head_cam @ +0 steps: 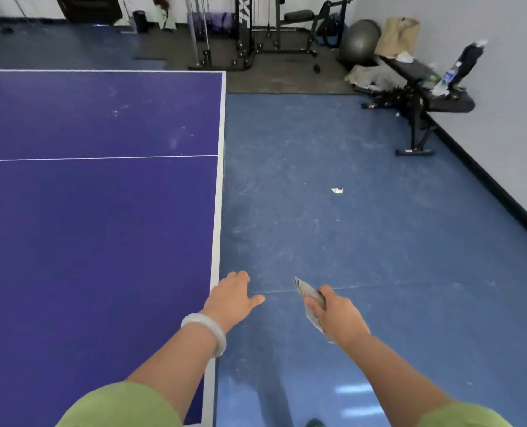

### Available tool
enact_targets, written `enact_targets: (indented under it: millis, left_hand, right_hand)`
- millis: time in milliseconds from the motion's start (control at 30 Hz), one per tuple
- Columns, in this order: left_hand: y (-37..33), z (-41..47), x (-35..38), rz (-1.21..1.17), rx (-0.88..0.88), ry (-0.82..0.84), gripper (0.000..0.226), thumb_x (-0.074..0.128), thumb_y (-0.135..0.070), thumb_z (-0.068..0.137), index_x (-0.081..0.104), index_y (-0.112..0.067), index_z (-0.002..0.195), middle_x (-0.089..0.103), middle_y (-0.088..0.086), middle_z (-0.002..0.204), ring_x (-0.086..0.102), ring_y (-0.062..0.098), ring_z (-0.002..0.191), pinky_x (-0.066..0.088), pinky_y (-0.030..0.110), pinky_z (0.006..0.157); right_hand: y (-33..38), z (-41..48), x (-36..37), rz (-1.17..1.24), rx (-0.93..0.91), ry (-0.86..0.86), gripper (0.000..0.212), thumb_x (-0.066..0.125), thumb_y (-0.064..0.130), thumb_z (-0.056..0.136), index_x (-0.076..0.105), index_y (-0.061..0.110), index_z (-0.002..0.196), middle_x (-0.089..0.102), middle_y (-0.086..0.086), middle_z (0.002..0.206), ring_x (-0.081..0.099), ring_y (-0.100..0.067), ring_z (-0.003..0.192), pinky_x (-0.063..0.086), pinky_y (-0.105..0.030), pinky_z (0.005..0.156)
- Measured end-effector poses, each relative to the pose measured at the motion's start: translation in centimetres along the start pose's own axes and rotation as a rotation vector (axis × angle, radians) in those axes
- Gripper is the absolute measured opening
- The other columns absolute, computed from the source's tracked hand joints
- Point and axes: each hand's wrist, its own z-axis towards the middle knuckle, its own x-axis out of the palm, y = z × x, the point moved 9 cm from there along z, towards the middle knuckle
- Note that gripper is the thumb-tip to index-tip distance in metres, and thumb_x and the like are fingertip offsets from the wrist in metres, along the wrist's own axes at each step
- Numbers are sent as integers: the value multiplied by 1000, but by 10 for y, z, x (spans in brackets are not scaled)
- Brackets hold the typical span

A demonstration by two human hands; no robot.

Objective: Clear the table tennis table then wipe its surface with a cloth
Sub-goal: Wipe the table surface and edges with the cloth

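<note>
Right hand [339, 315] tight around cloth [308, 291]

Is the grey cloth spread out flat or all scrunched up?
Scrunched up. The grey cloth is bunched into a narrow strip gripped in the right hand, off the purple table tennis table.

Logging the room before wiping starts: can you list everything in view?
table tennis table: one, blue with white lines, left side of view
cloth: one, grey, in the right hand
paper scrap: one, white, on the blue floor right of the table
gym rack: one, black, beyond the table
exercise ball: one, grey, far right
weight bench: one, black, far right
bottle: one, clear with blue label, on the bench
bangle: one, whitish, left wrist
left hand: open, by the table's edge
right hand: grips the cloth
</note>
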Motion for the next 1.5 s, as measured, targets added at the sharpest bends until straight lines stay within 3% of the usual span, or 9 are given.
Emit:
enact_targets:
  millis: [267, 467, 600, 967, 1133, 1500]
  left_hand:
    - [-47, 10, 3, -28, -124, -71, 53, 57, -46, 95, 42, -14, 135, 45, 1, 138, 51, 21, 120, 42, 37, 101]
    - [-42, 36, -19, -47, -210, -132, 57, 56, -48, 95, 40, -14, 138, 46, 2, 138, 53, 22, 119, 45, 36, 98]
    - [-31, 76, -44, -74, -257, -181, 57, 55, -50, 95, 41, -15, 138, 47, 2, 137, 54, 22, 118, 45, 36, 98]
    - [-12, 236, -145, -144, -346, -247, 57, 55, -51, 95, 42, -14, 136, 49, 2, 133, 52, 23, 117, 43, 39, 101]
    - [-8, 292, -178, -116, -418, -261, 58, 55, -53, 94, 42, -14, 135, 50, 4, 130, 53, 24, 116, 44, 39, 99]
    - [-8, 361, -198, -290, -773, -396, 50, 56, -54, 92, 47, -16, 124, 52, 0, 117, 56, 21, 103, 47, 36, 91]
  right_hand:
    - [-12, 51, -63, -46, -156, 74, 36, 42, 50, 100, 48, 16, 110, 64, -9, 93, 65, -29, 74, 58, -44, 69]
    - [27, 105, -77, -100, -291, 125, 32, 42, 51, 100, 46, 19, 104, 63, -5, 85, 57, -20, 52, 56, -40, 62]
    - [53, 154, -88, -191, -336, 143, 37, 41, 52, 100, 49, 17, 110, 64, -7, 92, 64, -28, 77, 54, -40, 67]
    - [153, 336, -138, -245, -395, 155, 39, 40, 54, 100, 48, 17, 106, 64, -6, 90, 59, -24, 70, 51, -37, 65]
    - [195, 401, -145, -256, -479, 196, 38, 41, 53, 100, 49, 16, 108, 63, -5, 90, 62, -25, 80, 49, -36, 68]
    - [282, 537, -148, -349, -754, 410, 33, 41, 53, 99, 46, 21, 94, 61, 0, 83, 58, -18, 65, 47, -34, 62]
